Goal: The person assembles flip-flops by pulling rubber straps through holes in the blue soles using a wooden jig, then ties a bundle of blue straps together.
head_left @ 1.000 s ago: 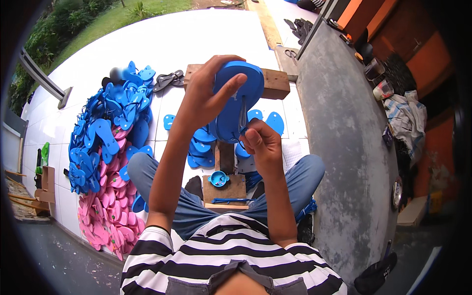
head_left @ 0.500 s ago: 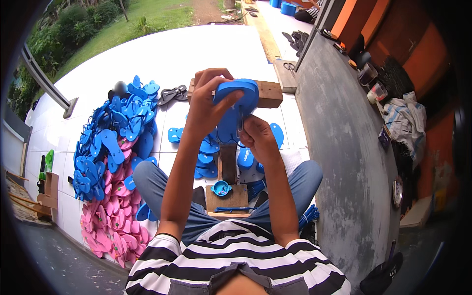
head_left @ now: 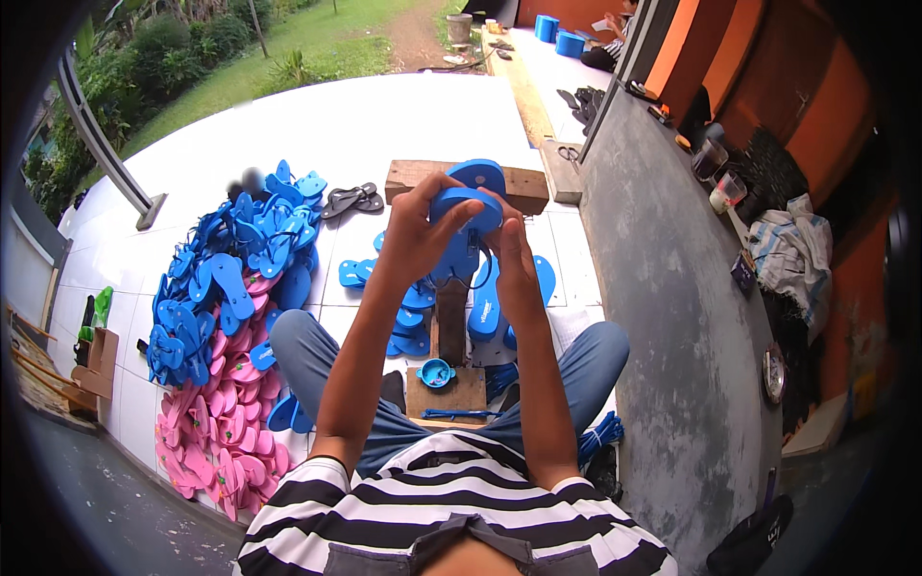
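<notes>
While viewing just above centre of the frame, noted blue sandal (head_left: 457,255) pinched between thumb and fingers of left hand (head_left: 423,226). Observed right hand (head_left: 516,264) with fingers extended upward at right edge of the sandal, but could not tell how closed, nor whether to count blue sole end (head_left: 477,175) just above, in front of wooden block (head_left: 526,186), as part of same sandal or another. Recorded blue flip-flops (head_left: 230,283) piled at left of frame, pink flip-flops (head_left: 226,398) at lower left, small blue bowl (head_left: 436,373) on wooden board (head_left: 466,392) at lower centre, blue straps (head_left: 600,435) bundled farther right.
</notes>
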`<state>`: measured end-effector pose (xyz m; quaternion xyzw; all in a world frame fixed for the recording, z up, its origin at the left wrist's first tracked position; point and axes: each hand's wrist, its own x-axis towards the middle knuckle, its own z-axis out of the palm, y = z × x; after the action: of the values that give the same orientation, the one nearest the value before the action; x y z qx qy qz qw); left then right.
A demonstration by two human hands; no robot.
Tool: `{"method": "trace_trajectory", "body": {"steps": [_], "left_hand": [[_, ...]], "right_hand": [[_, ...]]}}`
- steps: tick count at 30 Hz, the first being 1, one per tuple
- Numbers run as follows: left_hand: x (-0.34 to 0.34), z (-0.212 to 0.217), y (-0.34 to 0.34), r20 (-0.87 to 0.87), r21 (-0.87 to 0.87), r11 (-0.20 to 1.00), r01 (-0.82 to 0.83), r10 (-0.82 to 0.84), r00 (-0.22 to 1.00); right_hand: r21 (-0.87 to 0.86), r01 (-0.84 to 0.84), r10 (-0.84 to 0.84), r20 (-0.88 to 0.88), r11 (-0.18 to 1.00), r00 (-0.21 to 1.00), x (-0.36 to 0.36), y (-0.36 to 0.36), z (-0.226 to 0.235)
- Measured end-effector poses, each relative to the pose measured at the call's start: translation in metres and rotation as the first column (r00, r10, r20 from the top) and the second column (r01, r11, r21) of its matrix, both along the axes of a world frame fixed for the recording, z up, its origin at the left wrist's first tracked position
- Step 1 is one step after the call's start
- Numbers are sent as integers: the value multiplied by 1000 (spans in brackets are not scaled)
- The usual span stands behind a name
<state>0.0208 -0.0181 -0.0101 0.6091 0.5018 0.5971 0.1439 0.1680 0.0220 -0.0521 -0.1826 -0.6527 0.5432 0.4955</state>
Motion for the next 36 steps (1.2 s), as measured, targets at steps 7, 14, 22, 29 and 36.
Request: {"method": "trace_trajectory", "body": {"steps": [7, 14, 22, 29, 36], "left_hand": [[18, -23, 2, 232, 79, 995, -61, 42, 972], [54, -25, -63, 197, 84, 964, -252, 231, 953], [60, -74, -131, 304, 11, 1000, -27, 22, 952], [35, -66, -133, 23, 351, 888, 297, -326, 945], [34, -68, -144, 89, 311, 882, 353, -397, 913]], "right_hand": [[-81, 92, -87, 52, 992, 995, -18, -3, 7], [384, 390, -460, 106, 837, 882, 0, -58, -36], [64, 32, -55, 398, 997, 916, 60, -130, -42], [292, 82, -151, 220, 953, 964, 55, -131, -36], [259, 113, -163, 182, 959, 970, 53, -135, -39]]}}
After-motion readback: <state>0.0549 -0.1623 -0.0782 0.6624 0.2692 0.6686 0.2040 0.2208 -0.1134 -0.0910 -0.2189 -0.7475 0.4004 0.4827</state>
